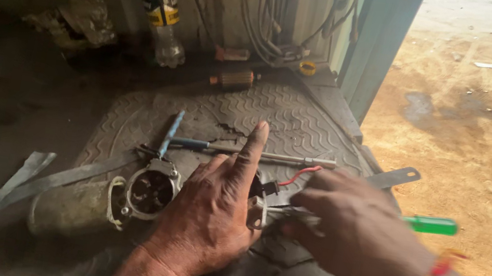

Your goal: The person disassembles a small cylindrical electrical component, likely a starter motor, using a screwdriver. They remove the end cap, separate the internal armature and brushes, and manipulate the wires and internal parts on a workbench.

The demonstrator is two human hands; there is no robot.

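- A small metal part (257, 210), with a red wire (300, 174) rising from it, lies on the ribbed rubber mat (302, 117) between the two hands; most of it is hidden, so its shape cannot be told.
- The left hand (207, 211) rests palm-down over this part, index finger stretched forward and up, the other fingers loosely curled; whether it grips anything underneath cannot be told.
- The right hand (345, 224) is curled just beside it, fingertips pinched on a thin metal piece (296, 213) at the part's edge; a green-handled screwdriver (431, 224) sticks out beyond the hand, and I cannot tell if the hand holds it.
- Just left of the left hand lies a grimy cylindrical motor housing (82, 204), its round open end (150, 190) facing the camera.
- Ahead of the hands, a long steel rod (256, 154) and a blue-handled tool (170, 132) lie on the mat.
- A flat metal bracket (394, 177) pokes out beyond the right hand.
- Farther back stand a plastic bottle (163, 18) and a copper-wound armature (232, 78).
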